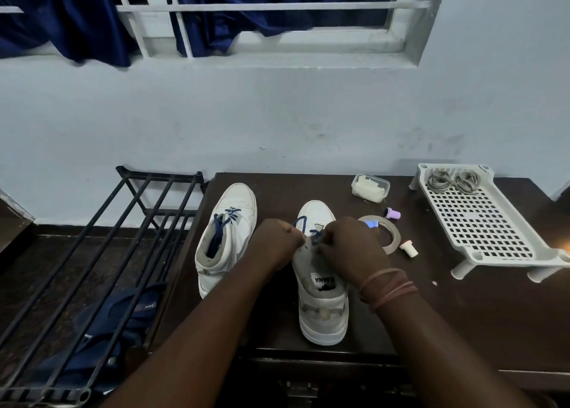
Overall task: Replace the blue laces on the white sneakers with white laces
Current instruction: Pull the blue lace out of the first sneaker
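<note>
Two white sneakers stand on a dark table [447,309], toes pointing away from me. The left sneaker [226,238] still carries its blue lace [223,219]. Both my hands work over the tongue of the right sneaker [320,284]. My left hand [277,242] is curled at the shoe's left side and pinches its blue lace [300,222], a loop of which rises above the knuckles. My right hand [348,247] pinches the same lace at the eyelets. White laces [453,181] lie coiled on a white perforated rack [481,222] at the right.
Right of the shoe lie a tape roll [390,238], a small pink-capped bottle [391,214], a white stopper [408,249] and a clear plastic box [370,188]. A black metal shoe rack [101,253] stands at the left with dark blue footwear [117,318] below it. A wall is behind.
</note>
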